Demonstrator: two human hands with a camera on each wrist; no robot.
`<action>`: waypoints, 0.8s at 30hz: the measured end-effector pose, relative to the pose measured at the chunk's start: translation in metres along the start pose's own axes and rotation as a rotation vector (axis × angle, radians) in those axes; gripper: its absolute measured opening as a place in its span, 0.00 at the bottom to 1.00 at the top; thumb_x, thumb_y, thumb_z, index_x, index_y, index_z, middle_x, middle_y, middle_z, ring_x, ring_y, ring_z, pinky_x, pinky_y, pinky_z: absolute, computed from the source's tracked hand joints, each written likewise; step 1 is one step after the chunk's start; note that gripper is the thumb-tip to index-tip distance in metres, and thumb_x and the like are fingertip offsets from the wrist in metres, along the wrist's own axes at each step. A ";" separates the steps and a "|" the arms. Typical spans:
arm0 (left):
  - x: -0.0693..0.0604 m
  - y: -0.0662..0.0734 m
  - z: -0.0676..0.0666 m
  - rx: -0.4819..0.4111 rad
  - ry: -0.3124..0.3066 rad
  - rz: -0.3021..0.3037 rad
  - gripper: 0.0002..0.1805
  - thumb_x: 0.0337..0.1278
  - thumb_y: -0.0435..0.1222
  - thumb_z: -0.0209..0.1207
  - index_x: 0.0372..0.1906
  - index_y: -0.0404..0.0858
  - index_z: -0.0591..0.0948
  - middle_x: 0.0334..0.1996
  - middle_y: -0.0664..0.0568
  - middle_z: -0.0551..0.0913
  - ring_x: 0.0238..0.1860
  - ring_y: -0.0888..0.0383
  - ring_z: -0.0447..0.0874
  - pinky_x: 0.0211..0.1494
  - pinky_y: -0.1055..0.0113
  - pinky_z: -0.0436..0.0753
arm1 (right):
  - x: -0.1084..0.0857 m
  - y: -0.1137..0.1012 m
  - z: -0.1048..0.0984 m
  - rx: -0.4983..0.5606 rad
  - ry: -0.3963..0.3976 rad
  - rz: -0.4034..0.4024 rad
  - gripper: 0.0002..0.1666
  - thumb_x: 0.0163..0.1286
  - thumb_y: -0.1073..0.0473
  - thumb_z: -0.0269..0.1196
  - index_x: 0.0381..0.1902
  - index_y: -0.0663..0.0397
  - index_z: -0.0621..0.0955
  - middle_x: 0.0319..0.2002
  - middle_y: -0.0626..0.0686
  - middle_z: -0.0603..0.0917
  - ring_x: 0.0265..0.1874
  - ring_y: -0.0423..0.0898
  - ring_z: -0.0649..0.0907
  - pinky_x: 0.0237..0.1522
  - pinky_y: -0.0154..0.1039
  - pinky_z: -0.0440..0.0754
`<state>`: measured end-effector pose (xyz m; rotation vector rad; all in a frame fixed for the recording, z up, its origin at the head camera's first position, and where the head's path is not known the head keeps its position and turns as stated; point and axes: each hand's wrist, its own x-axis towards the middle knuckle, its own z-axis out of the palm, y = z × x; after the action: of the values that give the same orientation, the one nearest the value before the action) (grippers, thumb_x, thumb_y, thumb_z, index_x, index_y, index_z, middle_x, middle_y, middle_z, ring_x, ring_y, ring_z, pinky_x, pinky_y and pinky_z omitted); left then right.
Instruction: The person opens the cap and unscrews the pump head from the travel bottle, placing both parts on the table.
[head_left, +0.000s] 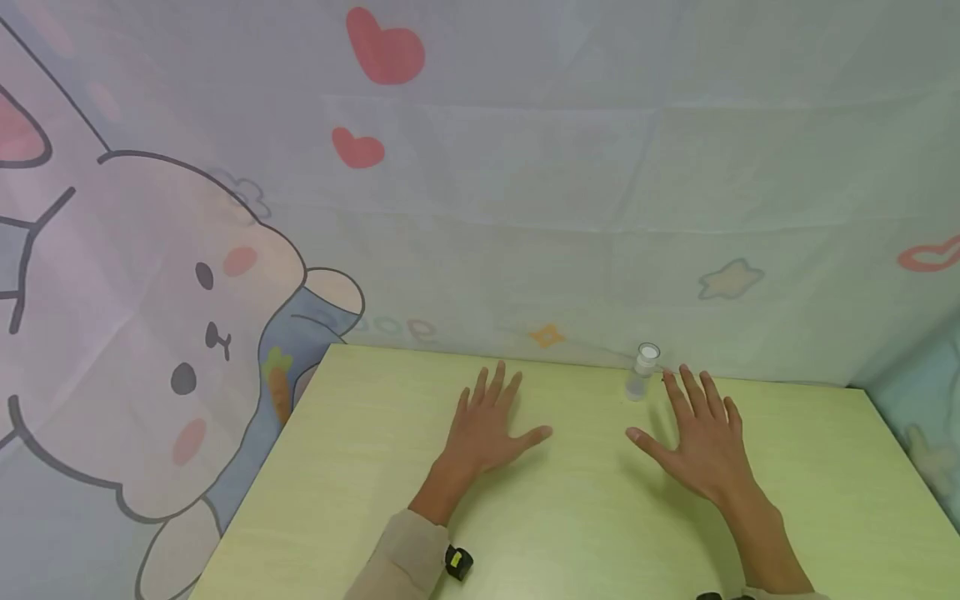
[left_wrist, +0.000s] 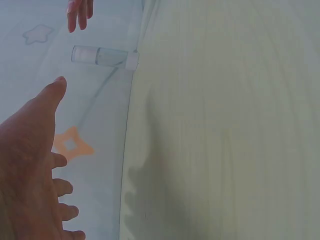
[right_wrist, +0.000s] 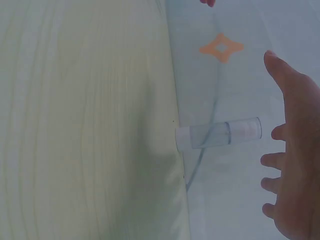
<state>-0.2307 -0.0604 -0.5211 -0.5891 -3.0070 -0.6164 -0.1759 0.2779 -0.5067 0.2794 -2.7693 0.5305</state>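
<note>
An upright, slim cylindrical container of clear plastic or glass (head_left: 642, 373), with whitish sections at its top and its base and a darker ring between, is placed near the back edge of a pale yellow-green, wood-grained counter (head_left: 585, 525). It is flanked by a person's two bare hands, both raised over the surface with palms turned down. The left hand (head_left: 483, 433) is extended to the left of the container and well apart from it; its fingers are pointed toward the back edge and its thumb is stretched inward, so the grip is left wide. The right hand (head_left: 705, 450) is positioned nearer, its fingertips just beside the container but apart from it, and its grip is likewise spread wide, the thumb angled toward the left hand. Soft shadows are cast on the counter by both hands. The left forearm is covered by a beige sleeve (head_left: 405, 554), beside which a small black device with a yellow patch (head_left: 459, 562) is seen. Behind the counter a pale printed cloth (head_left: 525, 183) is hung, decorated with a large white cartoon rabbit (head_left: 157, 317) at the left, two red hearts (head_left: 390, 57) above, and an orange four-pointed star (head_left: 547, 336) low down, near the counter's edge.
</note>
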 end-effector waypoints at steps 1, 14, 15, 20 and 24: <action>0.000 0.000 0.001 -0.002 0.007 0.001 0.57 0.63 0.78 0.48 0.87 0.50 0.52 0.87 0.49 0.42 0.86 0.42 0.38 0.84 0.36 0.48 | 0.000 0.000 0.000 0.006 0.005 0.001 0.62 0.69 0.27 0.65 0.86 0.55 0.55 0.83 0.66 0.54 0.82 0.69 0.49 0.73 0.80 0.48; 0.002 0.009 0.000 -0.076 0.050 0.009 0.56 0.65 0.76 0.49 0.87 0.47 0.53 0.87 0.47 0.45 0.86 0.41 0.42 0.82 0.35 0.53 | 0.003 -0.004 -0.001 0.043 0.036 -0.006 0.62 0.69 0.29 0.66 0.85 0.59 0.55 0.82 0.67 0.57 0.80 0.70 0.55 0.70 0.81 0.54; 0.002 0.010 0.000 -0.077 0.051 0.010 0.56 0.65 0.76 0.49 0.87 0.48 0.53 0.87 0.47 0.46 0.86 0.41 0.42 0.82 0.35 0.53 | 0.003 -0.004 -0.001 0.042 0.039 -0.007 0.62 0.69 0.29 0.66 0.85 0.59 0.55 0.82 0.67 0.57 0.80 0.70 0.55 0.70 0.81 0.54; 0.005 0.014 0.001 -0.084 0.059 0.018 0.55 0.66 0.75 0.49 0.87 0.48 0.52 0.87 0.46 0.46 0.86 0.42 0.42 0.83 0.36 0.53 | 0.003 -0.003 -0.002 0.065 0.043 -0.003 0.62 0.70 0.31 0.67 0.85 0.60 0.55 0.80 0.69 0.60 0.80 0.71 0.56 0.70 0.80 0.56; 0.006 0.018 0.002 -0.106 0.085 0.030 0.55 0.67 0.73 0.51 0.87 0.47 0.53 0.86 0.45 0.47 0.86 0.42 0.43 0.83 0.38 0.55 | 0.003 -0.004 -0.004 0.087 0.029 0.001 0.62 0.70 0.31 0.67 0.85 0.61 0.54 0.80 0.70 0.60 0.79 0.71 0.57 0.69 0.79 0.56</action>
<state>-0.2295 -0.0424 -0.5162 -0.5954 -2.8957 -0.7818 -0.1769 0.2755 -0.5009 0.2881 -2.7223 0.6509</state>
